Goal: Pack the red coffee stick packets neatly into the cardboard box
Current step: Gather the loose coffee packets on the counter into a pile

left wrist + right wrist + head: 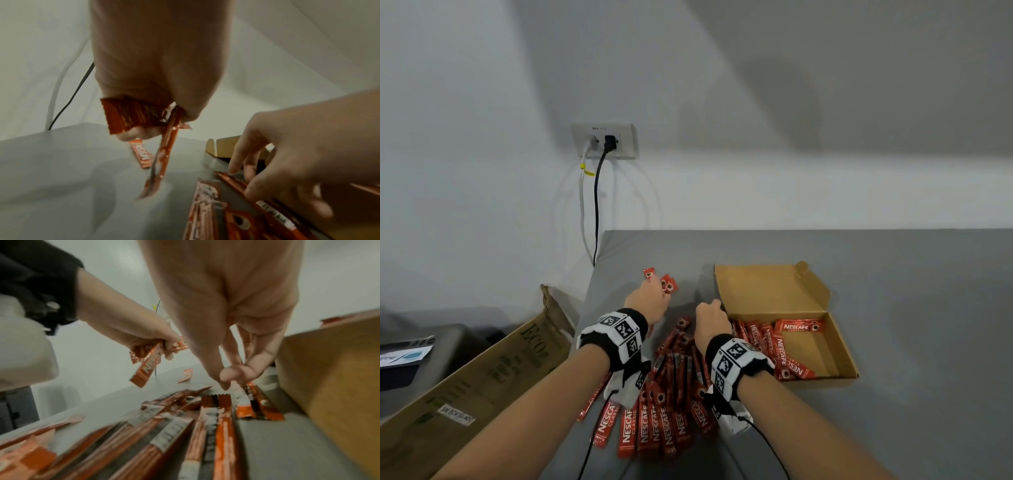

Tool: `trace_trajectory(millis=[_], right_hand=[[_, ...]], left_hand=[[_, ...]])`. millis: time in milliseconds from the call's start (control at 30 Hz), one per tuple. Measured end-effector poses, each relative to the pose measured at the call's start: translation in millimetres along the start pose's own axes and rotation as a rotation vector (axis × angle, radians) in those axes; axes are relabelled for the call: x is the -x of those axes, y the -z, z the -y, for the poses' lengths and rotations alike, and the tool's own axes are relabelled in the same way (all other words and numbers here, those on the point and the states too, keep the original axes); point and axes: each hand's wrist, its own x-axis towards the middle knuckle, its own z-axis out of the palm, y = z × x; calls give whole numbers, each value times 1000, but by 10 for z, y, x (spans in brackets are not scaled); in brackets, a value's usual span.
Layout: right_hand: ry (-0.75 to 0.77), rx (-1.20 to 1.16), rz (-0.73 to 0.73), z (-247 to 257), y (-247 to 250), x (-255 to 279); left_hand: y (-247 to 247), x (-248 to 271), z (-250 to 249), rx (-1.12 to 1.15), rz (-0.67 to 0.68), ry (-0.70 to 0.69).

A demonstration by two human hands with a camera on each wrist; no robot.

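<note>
Several red coffee stick packets [671,394] lie in a loose pile on the grey table, under and between my wrists. The open cardboard box [825,356] sits to the right of the pile, with several packets [780,349] in its left half and one [799,325] lying crosswise at the back. My left hand [654,294] is raised beyond the pile and grips a small bunch of packets [131,116]; one of them dangles [162,155]. My right hand [230,379] reaches down beside the box's left wall [329,369] and pinches the end of a packet [242,395] at the pile's far edge.
One stray packet [144,154] lies on the table beyond my left hand. A large brown carton [482,373] stands off the table's left edge. A wall socket [604,140] with two cables hangs behind the table corner. Bare grey tabletop [921,308] extends right of the box.
</note>
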Motion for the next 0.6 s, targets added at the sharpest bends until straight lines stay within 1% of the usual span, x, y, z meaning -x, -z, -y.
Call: trace_trajectory(millis=[100,200,300,367,433,500,600], right_hand=[[-40,12,-9,-15,-38,-22],[-51,23,-4,-23,-70,-29],[-38,33,-10,-40,-72,-50],[-13,37,8,-33,-75,-52],[-14,-14,9,-11,-83,-35],[-25,-116,7,-4,-85,2],[-14,-203,44,-32,-110,115]], left_hand=[[-34,-114,-46,-1,31,38],[-61,-224,-25,10,24,105],[-121,-270,33,-65,88,75],[-157,-277,47,-91,91,60],[-179,-307,62,-87,67,59],[-160,-333,78,-104,64,53],[-117,-339,95,-88,57,53]])
